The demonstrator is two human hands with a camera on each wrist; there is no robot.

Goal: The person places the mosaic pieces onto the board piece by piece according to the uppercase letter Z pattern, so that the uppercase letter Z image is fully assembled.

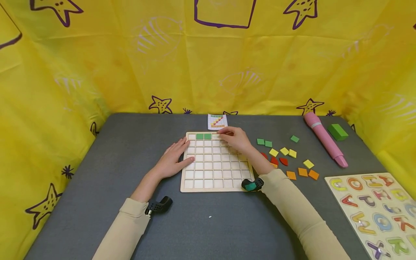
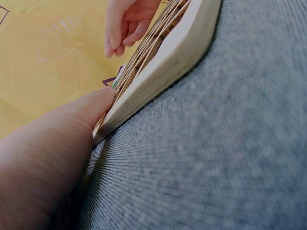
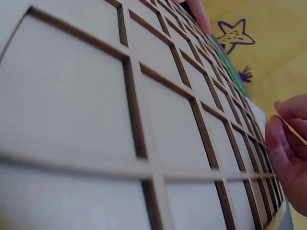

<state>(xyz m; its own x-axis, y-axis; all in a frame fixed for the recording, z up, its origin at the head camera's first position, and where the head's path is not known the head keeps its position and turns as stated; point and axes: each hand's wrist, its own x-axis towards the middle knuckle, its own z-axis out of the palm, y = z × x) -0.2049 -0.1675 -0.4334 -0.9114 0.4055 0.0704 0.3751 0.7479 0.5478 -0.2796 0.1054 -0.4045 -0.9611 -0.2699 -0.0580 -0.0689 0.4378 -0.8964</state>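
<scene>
A wooden grid board (image 1: 212, 189) lies flat, with two green square tiles (image 1: 203, 136) side by side in its far row. My left hand (image 1: 171, 160) rests along the board's left edge, fingers and thumb on its rim. Above the far row, just right of the green tiles, is my right hand (image 1: 238, 139), its fingers loosely bent. In the right wrist view a thin gap shows between the thumb and fingers (image 3: 288, 103), with no tile visible there. Beyond the board stands a small pattern card (image 1: 217, 122) with green, yellow, red and orange marks.
Loose green tiles (image 1: 264, 142), yellow tiles (image 1: 288, 152), red pieces (image 1: 284, 161) and orange tiles (image 1: 302, 172) lie right of the board. Farther right are a pink marker-shaped object (image 1: 325, 139), a green block (image 1: 338, 132) and a letter puzzle board (image 1: 367, 213). A yellow curtain (image 1: 195, 65) encloses the table.
</scene>
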